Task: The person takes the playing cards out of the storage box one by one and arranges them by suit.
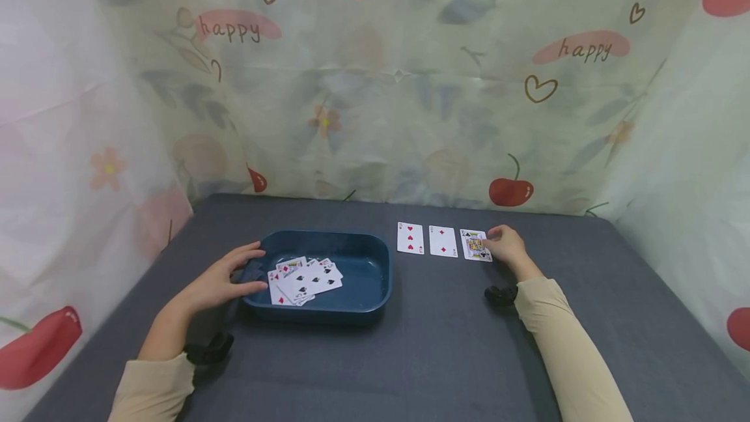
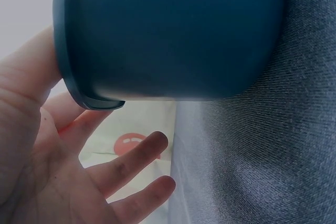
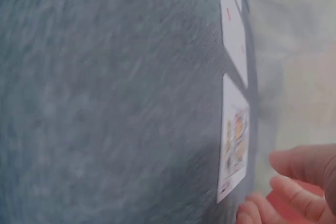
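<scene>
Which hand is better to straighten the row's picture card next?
Probably the right hand: it is close by the picture card, while the left hand holds the blue tray.

Glossy plastic tray — matt cloth

The left hand touches the rim of the blue container — two fingers extended clear — over grey cloth.

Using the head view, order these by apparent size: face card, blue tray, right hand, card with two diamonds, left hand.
1. Blue tray
2. Left hand
3. Right hand
4. Face card and card with two diamonds: too alike to rank.
</scene>
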`<state>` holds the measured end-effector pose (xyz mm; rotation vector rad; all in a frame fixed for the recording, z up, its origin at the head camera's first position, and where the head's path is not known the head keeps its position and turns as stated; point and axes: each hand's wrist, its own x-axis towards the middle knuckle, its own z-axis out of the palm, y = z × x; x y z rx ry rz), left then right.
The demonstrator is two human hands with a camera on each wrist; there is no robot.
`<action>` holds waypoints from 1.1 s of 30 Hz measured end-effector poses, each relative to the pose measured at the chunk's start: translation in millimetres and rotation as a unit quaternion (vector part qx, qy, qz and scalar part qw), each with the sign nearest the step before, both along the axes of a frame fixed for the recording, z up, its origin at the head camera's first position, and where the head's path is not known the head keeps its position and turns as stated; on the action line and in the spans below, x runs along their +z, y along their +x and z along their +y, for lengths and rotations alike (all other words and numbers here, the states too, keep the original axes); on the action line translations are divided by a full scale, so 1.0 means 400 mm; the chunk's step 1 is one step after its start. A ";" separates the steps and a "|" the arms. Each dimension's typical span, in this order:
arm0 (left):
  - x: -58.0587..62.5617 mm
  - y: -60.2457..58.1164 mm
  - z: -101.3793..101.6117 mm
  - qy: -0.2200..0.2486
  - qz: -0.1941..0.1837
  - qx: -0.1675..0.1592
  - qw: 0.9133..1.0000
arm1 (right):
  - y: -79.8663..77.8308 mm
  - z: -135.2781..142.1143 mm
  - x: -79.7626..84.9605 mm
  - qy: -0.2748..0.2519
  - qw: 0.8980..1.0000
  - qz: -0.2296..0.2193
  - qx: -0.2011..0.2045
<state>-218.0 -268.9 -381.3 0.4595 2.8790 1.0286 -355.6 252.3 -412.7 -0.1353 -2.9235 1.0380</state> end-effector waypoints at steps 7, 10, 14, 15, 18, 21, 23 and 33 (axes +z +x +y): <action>0.000 -0.001 0.001 -0.001 -0.006 0.005 1.000 | 0.011 -0.058 0.044 -0.002 0.999 0.027 0.040; 0.001 0.000 0.002 -0.001 -0.008 0.006 1.000 | 0.016 -0.102 0.066 -0.018 0.995 0.037 0.094; 0.002 0.000 0.003 -0.002 -0.009 0.007 1.000 | 0.029 -0.173 0.100 -0.044 0.982 0.041 0.179; 0.002 0.000 0.003 -0.003 -0.008 0.008 1.000 | 0.033 -0.192 0.110 -0.049 0.978 0.042 0.199; 0.002 -0.001 0.003 -0.003 -0.009 0.009 1.000 | 0.040 -0.249 0.138 -0.063 0.963 0.045 0.258; 0.001 -0.002 0.001 -0.005 -0.007 0.010 1.000 | 0.046 -0.303 0.160 -0.073 0.949 0.048 0.304; -0.001 -0.003 0.001 -0.006 -0.005 0.011 1.000 | 0.049 -0.338 0.170 -0.076 0.940 0.048 0.329; -0.004 -0.005 0.000 -0.006 -0.002 0.012 1.000 | 0.071 -0.499 0.194 -0.056 0.904 0.022 0.423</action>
